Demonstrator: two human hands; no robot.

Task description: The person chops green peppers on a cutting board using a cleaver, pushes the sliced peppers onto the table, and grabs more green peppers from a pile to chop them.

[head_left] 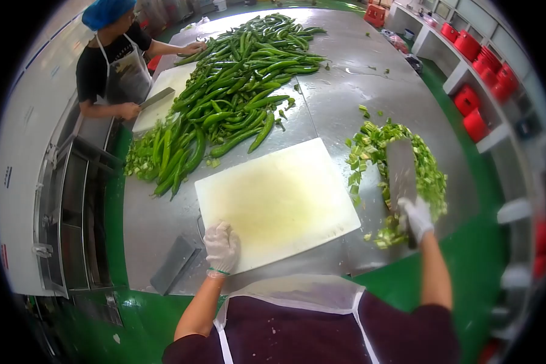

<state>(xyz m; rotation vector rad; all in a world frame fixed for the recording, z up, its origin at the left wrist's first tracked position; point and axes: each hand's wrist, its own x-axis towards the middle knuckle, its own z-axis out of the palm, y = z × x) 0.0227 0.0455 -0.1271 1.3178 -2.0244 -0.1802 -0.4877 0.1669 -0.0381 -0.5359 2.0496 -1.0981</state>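
Observation:
A cleaver (401,168) is in my gloved right hand (417,217), its broad blade lying over a heap of chopped green peppers (429,176) on the right of the steel table. At the lower left corner of the white cutting board (278,197), my gloved left hand (222,247) has its fingers curled on the edge. Faint yellow-green stains mark the board, and no pepper lies on it. Beyond it spreads a large pile of whole long green peppers (236,91).
Across the table's left side, a co-worker (112,60) holds a knife (158,97) over another white board (164,112). A flat grey rectangular object (175,266) lies left of my left hand. Red containers (467,45) line shelves at the right.

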